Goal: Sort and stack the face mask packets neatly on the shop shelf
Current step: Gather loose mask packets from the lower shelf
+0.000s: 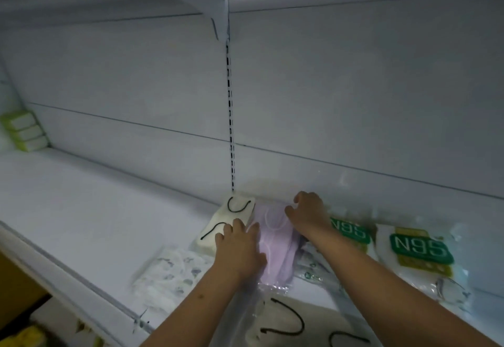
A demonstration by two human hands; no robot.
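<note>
Nearest us, at the shelf's front edge, a clear packet of white masks with black ear loops [281, 322] lies flat, partly under our forearms. Just behind it our left hand [240, 248] rests palm down, fingers straight and spread, across the seam between a cream packet with black loops [231, 215] and the pink mask packet [275, 240]. Our right hand [308, 213] sits at the far end of the pink packet, near the shelf's back edge, fingers curled over the packet's top edge; it appears to grip the wrapper, though blur keeps us from seeing the fingertips plainly. The pink packet lies lengthwise, front to back, touching the cream packet on its left. Left of these, toward the front edge, a patterned white packet [166, 275] lies flat. To the right, two N95 packets [420, 248] with green labels lie side by side, and some clear wrappers sit between them and the pink one. The white shelf [81, 210] runs left to a stack of green-and-white boxes [24, 131] in the far back corner.
</note>
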